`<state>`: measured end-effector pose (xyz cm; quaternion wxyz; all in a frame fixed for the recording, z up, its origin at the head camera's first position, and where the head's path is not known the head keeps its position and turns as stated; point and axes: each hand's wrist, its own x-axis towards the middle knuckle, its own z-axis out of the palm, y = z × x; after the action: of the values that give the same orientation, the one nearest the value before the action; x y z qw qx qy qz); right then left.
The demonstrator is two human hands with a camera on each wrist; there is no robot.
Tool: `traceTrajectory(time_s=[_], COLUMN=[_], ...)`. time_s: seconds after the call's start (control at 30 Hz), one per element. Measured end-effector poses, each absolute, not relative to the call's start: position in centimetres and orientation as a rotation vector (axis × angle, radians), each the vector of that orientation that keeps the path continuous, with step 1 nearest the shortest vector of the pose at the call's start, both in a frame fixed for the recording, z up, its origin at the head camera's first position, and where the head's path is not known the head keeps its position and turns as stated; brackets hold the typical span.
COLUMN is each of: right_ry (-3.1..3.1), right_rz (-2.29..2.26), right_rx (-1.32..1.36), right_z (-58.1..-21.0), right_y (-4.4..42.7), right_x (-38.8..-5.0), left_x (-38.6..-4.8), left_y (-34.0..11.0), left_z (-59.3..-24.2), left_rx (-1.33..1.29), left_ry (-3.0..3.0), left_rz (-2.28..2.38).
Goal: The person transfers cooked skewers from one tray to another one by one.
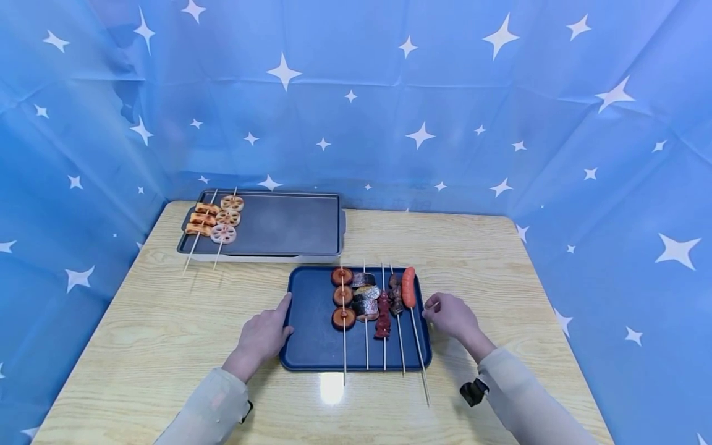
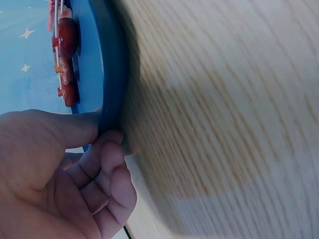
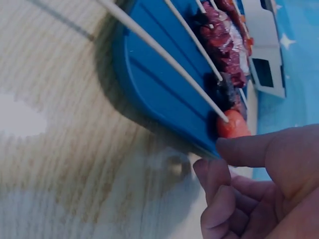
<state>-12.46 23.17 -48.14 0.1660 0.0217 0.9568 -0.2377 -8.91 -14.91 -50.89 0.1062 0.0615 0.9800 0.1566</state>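
Observation:
A blue tray (image 1: 311, 334) lies on the table with several skewers side by side on its right half. They carry round brown mushroom-like slices (image 1: 343, 296), dark silvery pieces (image 1: 365, 303), red meat (image 1: 382, 315), darker meat (image 1: 396, 295) and an orange-red sausage (image 1: 408, 287). My left hand (image 1: 264, 334) grips the tray's left edge; in the left wrist view its thumb (image 2: 82, 130) is on the rim with fingers curled below. At the right edge, my right hand (image 1: 453, 316) pinches the rim beside the sausage (image 3: 232, 124), its lower fingers curled.
Behind the blue tray stands a dark grill plate (image 1: 289, 222) on a light base. On its left side lie a lotus-root skewer (image 1: 228, 217) and a skewer of browned yellowish pieces (image 1: 203, 219), their sticks overhanging the front. A blue star-patterned curtain (image 1: 356, 123) encloses the wooden table (image 1: 167, 346).

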Motion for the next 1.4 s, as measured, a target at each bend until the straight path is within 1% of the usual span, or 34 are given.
traceTrajectory(time_s=[0.4, 0.93, 1.23, 1.4], right_ry=[2.720, 2.719, 2.708, 2.707], right_rz=[-0.684, -0.659, -0.683, -0.686], right_rx=[0.044, 0.091, 0.114, 0.126], right_z=[-49.1, -49.3, -49.5, -49.6], right_y=[23.0, 22.7, 22.6, 22.7], right_x=[-12.2, -12.3, -12.2, -12.3], left_x=[-9.0, -8.7, -8.3, -8.3], left_y=[-15.0, -15.0, -15.9, -16.5], left_z=[-51.1, -51.1, -51.8, -51.1], left_rx=[0.184, 0.183, 0.148, 0.160], left_ry=[2.890, 2.888, 2.920, 2.976], left_rz=[0.467, 0.485, 0.567, 0.596])
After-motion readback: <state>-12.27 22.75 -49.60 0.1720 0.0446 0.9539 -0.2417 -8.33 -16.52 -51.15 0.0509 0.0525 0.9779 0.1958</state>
